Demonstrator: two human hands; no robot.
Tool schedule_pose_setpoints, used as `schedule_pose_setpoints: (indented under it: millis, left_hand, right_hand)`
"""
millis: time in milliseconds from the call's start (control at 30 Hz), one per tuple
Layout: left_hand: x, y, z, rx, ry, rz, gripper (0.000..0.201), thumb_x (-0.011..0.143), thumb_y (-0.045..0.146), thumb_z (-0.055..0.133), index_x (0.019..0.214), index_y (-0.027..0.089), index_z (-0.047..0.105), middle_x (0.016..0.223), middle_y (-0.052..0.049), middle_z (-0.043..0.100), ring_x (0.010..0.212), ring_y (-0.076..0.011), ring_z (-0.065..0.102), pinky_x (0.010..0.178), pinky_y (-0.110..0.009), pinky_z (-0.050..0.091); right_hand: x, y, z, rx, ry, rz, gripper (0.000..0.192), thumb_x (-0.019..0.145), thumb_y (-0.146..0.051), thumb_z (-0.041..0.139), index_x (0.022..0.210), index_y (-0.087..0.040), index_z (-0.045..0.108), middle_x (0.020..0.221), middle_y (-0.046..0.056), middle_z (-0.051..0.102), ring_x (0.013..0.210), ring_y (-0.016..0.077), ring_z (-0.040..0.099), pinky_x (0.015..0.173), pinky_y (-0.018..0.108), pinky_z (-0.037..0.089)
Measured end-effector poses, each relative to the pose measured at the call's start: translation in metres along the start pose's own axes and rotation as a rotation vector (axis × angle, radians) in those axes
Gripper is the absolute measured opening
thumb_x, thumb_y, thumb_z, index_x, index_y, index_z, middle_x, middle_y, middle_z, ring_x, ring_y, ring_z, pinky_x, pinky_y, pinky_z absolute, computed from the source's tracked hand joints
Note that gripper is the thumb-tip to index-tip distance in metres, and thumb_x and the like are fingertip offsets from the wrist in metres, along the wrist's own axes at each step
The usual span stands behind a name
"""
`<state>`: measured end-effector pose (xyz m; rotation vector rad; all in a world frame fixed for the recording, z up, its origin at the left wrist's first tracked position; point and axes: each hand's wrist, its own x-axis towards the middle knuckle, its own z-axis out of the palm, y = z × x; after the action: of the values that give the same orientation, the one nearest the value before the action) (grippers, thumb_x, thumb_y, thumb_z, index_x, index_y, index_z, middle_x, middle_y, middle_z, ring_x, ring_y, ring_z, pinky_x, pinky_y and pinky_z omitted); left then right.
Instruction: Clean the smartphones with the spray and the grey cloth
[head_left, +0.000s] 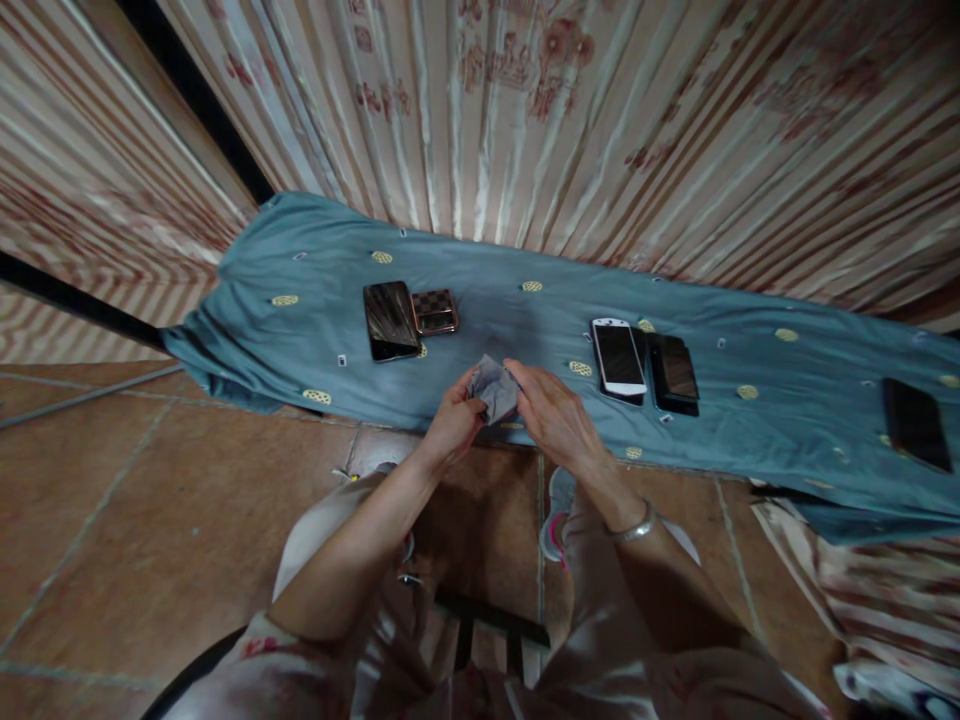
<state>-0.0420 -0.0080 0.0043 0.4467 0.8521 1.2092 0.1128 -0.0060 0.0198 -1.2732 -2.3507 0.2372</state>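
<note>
Between my hands, over the front edge of the bench, is a small crumpled grey cloth (493, 388). My left hand (456, 420) is closed on its left side, the thumb pressing on top. At the cloth's right edge my right hand (553, 412) is closed, with a thin bluish edge showing by its fingertips; the rest of what it grips is hidden. Beyond my left hand lie a dark phone (391, 322) and a small checkered phone (435, 312) with a copper-coloured rim. A white phone (619, 356) rests on a dark one to the right.
A blue-green sheet with yellow patches (495, 300) covers the long bench. Farther right are stacked dark phones (673, 372) and another dark phone (916, 422) near the end. Patterned curtains (510, 130) hang behind. Brown tiles (97, 480) form the floor.
</note>
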Motion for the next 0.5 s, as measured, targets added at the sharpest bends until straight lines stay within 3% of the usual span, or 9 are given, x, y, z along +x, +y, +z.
schedule_pose_setpoints:
  millis: [333, 500]
  left_hand:
    - [-0.001, 0.0, 0.001, 0.0, -0.011, -0.004, 0.048, 0.058, -0.001, 0.053, 0.101, 0.017, 0.063, 0.096, -0.004, 0.072, 0.105, -0.0221, 0.065, 0.091, -0.037, 0.053]
    - [-0.002, 0.003, 0.0, -0.028, -0.007, -0.024, 0.048, 0.056, -0.002, 0.054, 0.099, 0.018, 0.062, 0.098, -0.004, 0.073, 0.107, -0.0234, 0.065, 0.091, -0.04, 0.054]
  right_hand:
    - [0.0, 0.0, 0.001, 0.05, 0.03, 0.031, 0.044, 0.096, -0.017, 0.037, 0.139, -0.021, 0.048, 0.119, 0.012, 0.066, 0.114, 0.0263, 0.062, 0.1, 0.045, 0.051]
    - [0.002, 0.013, -0.004, 0.164, 0.161, 0.11, 0.047, 0.097, -0.025, 0.039, 0.144, -0.021, 0.042, 0.136, 0.012, 0.059, 0.123, 0.0248, 0.058, 0.105, 0.044, 0.047]
